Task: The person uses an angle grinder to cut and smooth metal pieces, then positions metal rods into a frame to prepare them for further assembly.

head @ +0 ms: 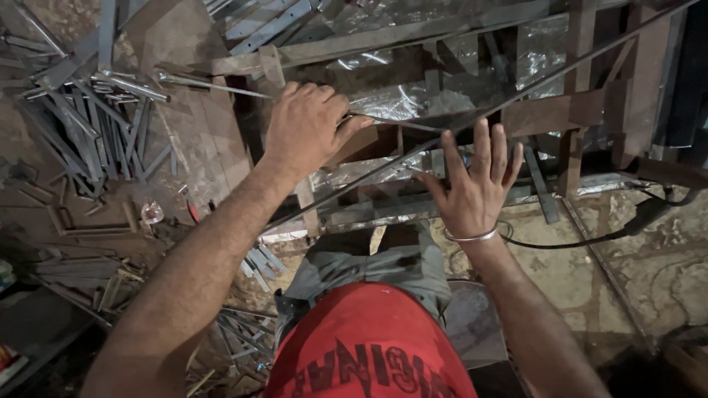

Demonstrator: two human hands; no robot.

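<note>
While the left hand (306,127) grips it, the thin steel rod (221,87) looks grey.

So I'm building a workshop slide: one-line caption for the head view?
Left hand grips a thin metal rod while the open right hand rests on a long steel strip.

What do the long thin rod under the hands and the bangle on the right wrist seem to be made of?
Long thin rod: probably steel, dark and dull, straight with hard edges. Bangle: likely polished metal, silvery with a bright shine.
</note>
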